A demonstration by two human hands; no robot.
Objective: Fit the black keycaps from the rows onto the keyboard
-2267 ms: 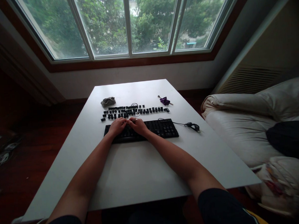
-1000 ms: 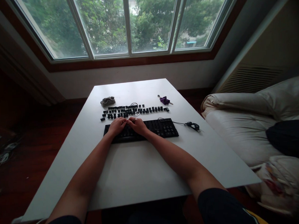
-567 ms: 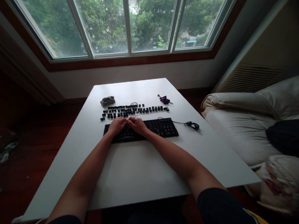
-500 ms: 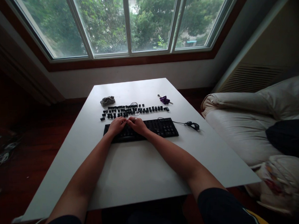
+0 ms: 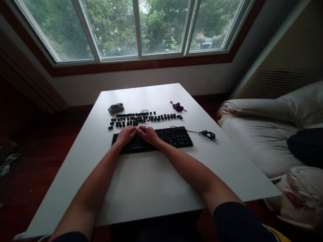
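White flat-topped table before me — one keyboard, two bare hands, sundry small pieces.
Item: long black plastic keyboard, lying crosswise mid-table; left hand and right hand over its left half, fingers curled inward and fingertips meeting near its far edge — whether anything is pinched between them, I cannot tell from here. Item: crumpled grey cloth, far left. Item: thin black cable, coiled in a bundle, right of the keyboard. Item: small purple bundle with pale stick-like ends, far right. Item: many small black blocky keycaps, in loose rows just beyond the keyboard.
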